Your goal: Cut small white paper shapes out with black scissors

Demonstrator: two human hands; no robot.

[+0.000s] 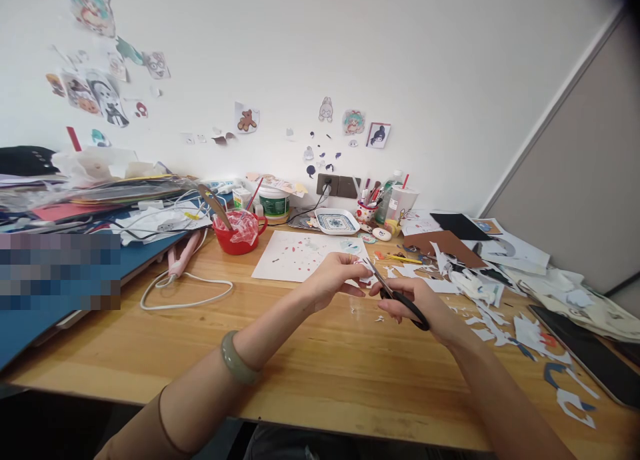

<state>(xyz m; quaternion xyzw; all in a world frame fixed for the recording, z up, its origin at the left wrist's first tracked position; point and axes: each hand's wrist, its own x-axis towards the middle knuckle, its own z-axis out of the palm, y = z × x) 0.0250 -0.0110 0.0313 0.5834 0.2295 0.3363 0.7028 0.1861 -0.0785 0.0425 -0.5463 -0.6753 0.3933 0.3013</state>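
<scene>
My right hand grips a pair of scissors by the black handles, with the blades pointing up and to the left. Pinched in my left hand is a small piece of white paper, which lies against the scissor blades. Whether the blades are apart is too small to tell. Behind my left hand lies a white sheet dotted with small red and teal cut pieces. Tiny paper scraps rest on the wooden table below my hands.
Paper offcuts and a dark tablet-like slab cover the right side. A red bowl, a patterned tray and a brush cup stand at the back. A white cord loops at left beside piled papers.
</scene>
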